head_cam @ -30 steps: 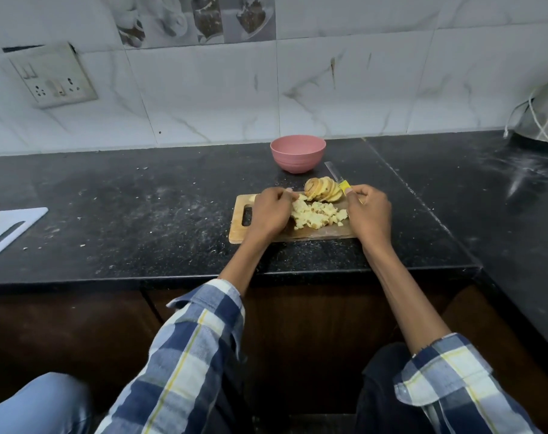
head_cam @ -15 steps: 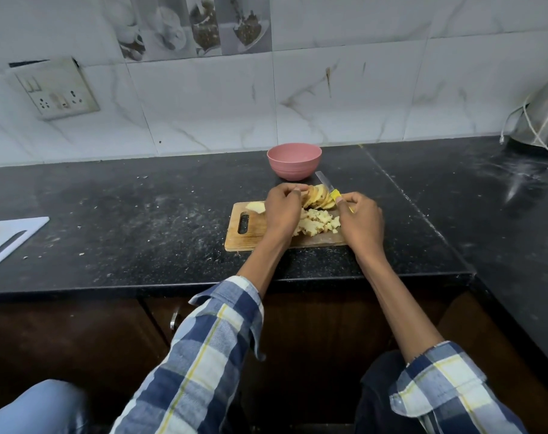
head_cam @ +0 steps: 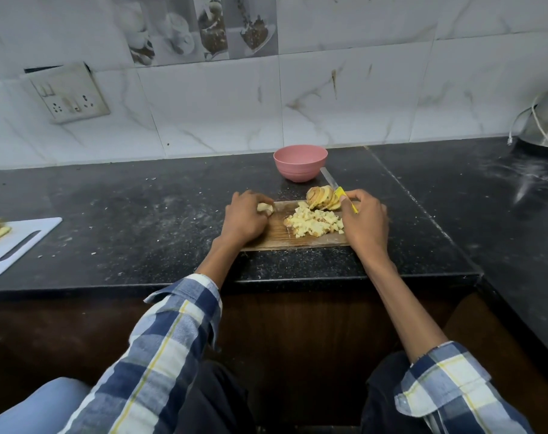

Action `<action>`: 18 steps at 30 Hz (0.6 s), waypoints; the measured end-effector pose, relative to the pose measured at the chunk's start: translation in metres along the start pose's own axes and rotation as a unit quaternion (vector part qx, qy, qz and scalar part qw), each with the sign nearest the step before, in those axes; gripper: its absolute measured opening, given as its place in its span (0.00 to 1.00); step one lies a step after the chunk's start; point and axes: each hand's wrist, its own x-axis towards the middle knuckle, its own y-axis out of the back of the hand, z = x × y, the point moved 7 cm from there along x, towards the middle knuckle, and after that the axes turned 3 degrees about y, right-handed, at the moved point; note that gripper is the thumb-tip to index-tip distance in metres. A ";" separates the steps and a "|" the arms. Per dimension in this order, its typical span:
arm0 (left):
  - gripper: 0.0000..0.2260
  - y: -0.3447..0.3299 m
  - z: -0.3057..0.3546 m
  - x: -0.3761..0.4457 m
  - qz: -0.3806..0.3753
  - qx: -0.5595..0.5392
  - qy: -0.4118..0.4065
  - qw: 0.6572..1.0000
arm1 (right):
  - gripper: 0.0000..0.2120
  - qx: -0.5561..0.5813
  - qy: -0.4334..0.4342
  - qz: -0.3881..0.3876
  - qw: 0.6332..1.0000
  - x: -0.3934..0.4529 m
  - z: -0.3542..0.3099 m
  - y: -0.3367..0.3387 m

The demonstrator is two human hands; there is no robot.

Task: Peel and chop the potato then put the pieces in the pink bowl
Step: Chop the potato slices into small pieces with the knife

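A wooden cutting board (head_cam: 279,239) lies on the black counter. A heap of chopped potato pieces (head_cam: 313,223) sits at its middle, and a fan of potato slices (head_cam: 322,198) at its far edge. My left hand (head_cam: 246,219) rests on the board's left part and holds a pale potato piece (head_cam: 265,208) in its curled fingers. My right hand (head_cam: 365,222) grips a yellow-handled knife (head_cam: 338,191), whose blade points away toward the pink bowl (head_cam: 300,162). The bowl stands just behind the board.
A white cutting board (head_cam: 18,245) with some slices on it lies at the far left of the counter. A steel vessel with a cord (head_cam: 545,120) stands at the back right. A switch panel (head_cam: 67,93) hangs on the tiled wall.
My left hand has moved left from the slices to the board's left part and now holds a potato piece. My right hand stays on the knife.
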 end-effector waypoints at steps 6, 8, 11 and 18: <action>0.09 0.007 0.006 -0.002 0.009 0.002 0.011 1.000 | 0.09 0.001 0.003 -0.008 1.000 0.000 -0.002 -0.001; 0.12 0.009 0.006 -0.006 0.021 0.004 0.036 0.999 | 0.09 -0.003 0.005 -0.010 1.000 -0.001 -0.004 0.000; 0.12 0.012 0.001 -0.012 0.042 0.012 0.068 0.997 | 0.09 -0.003 0.006 -0.013 1.000 -0.002 -0.006 0.000; 0.14 0.023 -0.005 -0.023 -0.020 -0.094 0.032 0.995 | 0.09 -0.036 0.040 0.008 0.999 -0.010 -0.023 0.009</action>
